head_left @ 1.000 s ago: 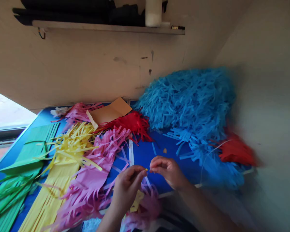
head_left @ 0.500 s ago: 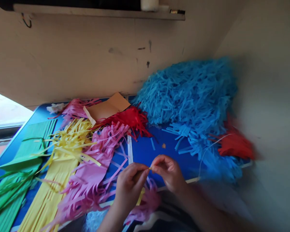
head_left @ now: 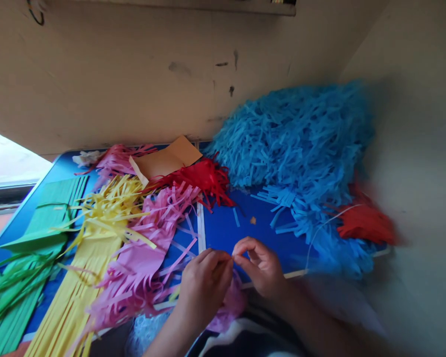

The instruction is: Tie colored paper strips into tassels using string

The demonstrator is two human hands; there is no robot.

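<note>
My left hand (head_left: pixel 207 280) and my right hand (head_left: pixel 259 265) meet fingertip to fingertip above the table's near edge. Both are closed in a pinch, and what lies between the fingertips is too small to make out. Just below and behind my left hand, near my lap, hangs a bunch of pink fringed paper (head_left: pixel 230 305). To the left of my left hand lies a longer strip of pink fringed paper (head_left: pixel 143 267), cut into thin tassels at both ends.
The blue table (head_left: pixel 260 228) holds yellow fringed paper (head_left: pixel 96 248), green paper strips (head_left: pixel 40 238), red fringe (head_left: pixel 204 178) and an orange-brown sheet (head_left: pixel 167 161). A large heap of blue fringe (head_left: pixel 293 139) leans by the wall, with a red bundle (head_left: pixel 366 220) at its right.
My left hand has turned so its back faces up more, and the yellow bit seen between the fingertips no longer shows. My right hand stays almost in place. The view has tipped down slightly.
</note>
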